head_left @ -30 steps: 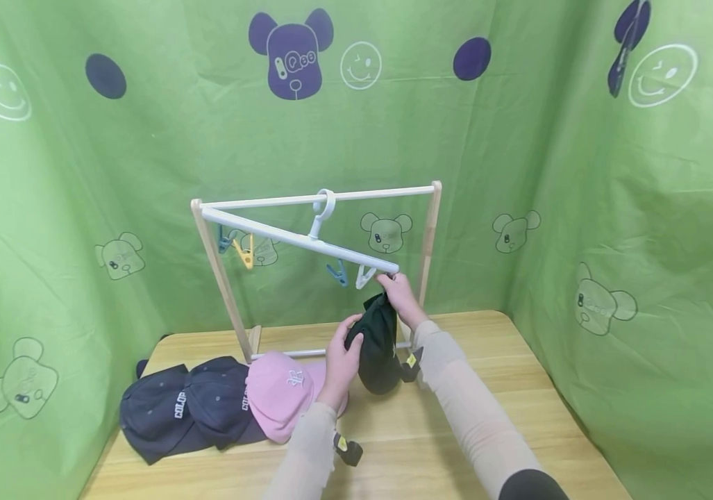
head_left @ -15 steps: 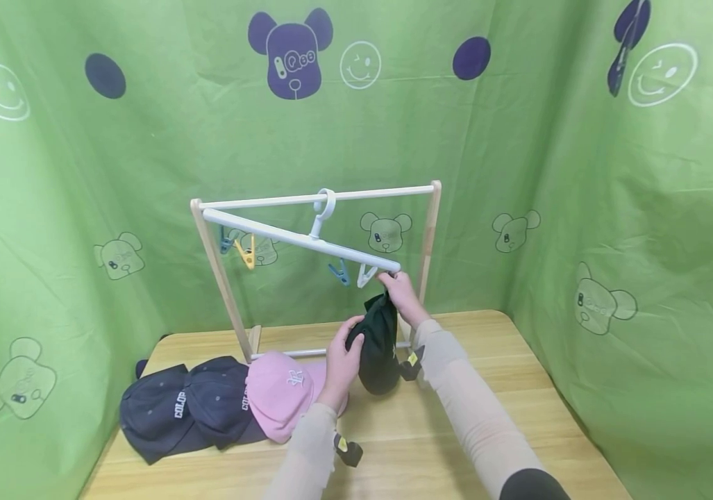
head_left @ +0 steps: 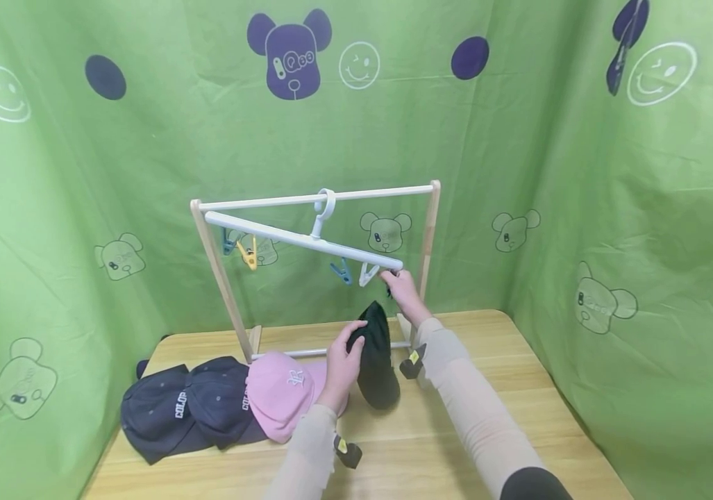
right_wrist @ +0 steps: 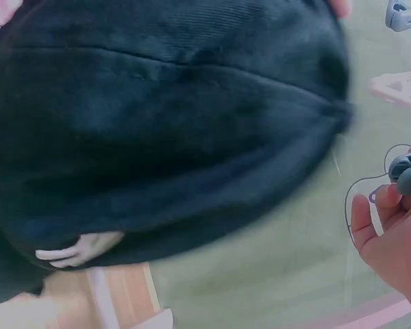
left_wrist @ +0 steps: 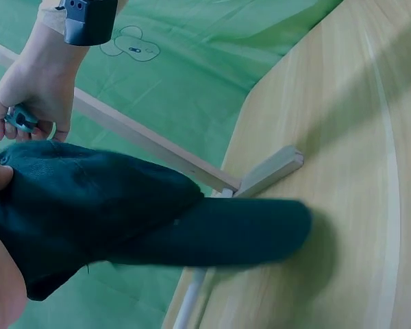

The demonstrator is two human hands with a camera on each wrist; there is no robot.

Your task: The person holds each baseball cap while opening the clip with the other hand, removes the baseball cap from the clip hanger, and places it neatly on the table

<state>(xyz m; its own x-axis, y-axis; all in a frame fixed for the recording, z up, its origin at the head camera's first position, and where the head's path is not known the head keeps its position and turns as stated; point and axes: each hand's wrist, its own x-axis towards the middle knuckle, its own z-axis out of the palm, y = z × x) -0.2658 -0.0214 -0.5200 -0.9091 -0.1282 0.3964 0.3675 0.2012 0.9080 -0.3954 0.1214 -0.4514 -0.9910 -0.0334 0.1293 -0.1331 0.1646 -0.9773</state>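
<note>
My left hand (head_left: 342, 361) grips a dark cap (head_left: 378, 364) below the right end of the white hanger (head_left: 287, 237). The cap hangs brim down, apart from my right hand. Pale embroidery (right_wrist: 82, 249) shows on its front in the right wrist view. My right hand (head_left: 406, 295) is at the hanger's right end, pinching a dark clip (left_wrist: 22, 118) seen best in the left wrist view. On the hanger also hang a white clip (head_left: 367, 275), a blue clip (head_left: 341, 271), a yellow clip (head_left: 248, 253) and a darker blue clip (head_left: 227, 241).
A wooden rack (head_left: 223, 285) with a white top rod (head_left: 381, 194) carries the hanger, which tilts down to the right. A pink cap (head_left: 281, 396) and two dark navy caps (head_left: 156, 410) lie in a row on the table (head_left: 487, 396). Green curtains enclose it.
The cap has come away from my right hand and dropped slightly, still in my left hand. The hanger's right end has risen a little.
</note>
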